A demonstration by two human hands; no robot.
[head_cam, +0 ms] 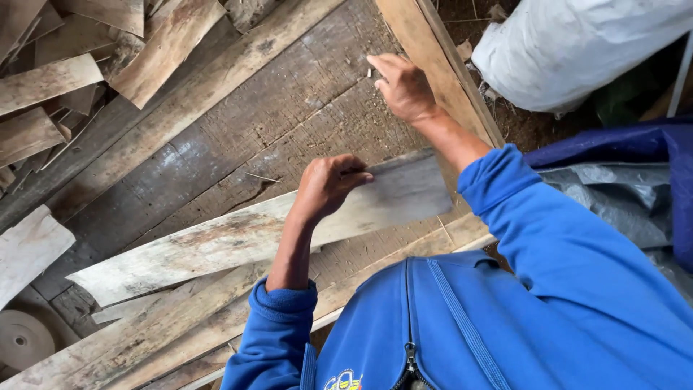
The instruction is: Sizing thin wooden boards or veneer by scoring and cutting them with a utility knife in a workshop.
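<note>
My left hand (328,184) grips the top edge of a long pale grey wooden slat (216,245) that lies slanted across a dark plank tabletop (289,108). My right hand (403,87) reaches further out, its fingertips pinched on a tiny light object, perhaps a nail or a splinter, right beside a light wooden board (440,65) that runs along the tabletop's right edge. Both arms are in blue sleeves.
A heap of thin wooden offcuts (72,65) lies at the upper left. More light slats (144,339) run along the near edge. A round disc (25,339) sits at the lower left. A white sack (570,43) and blue tarpaulin (650,144) lie at the right.
</note>
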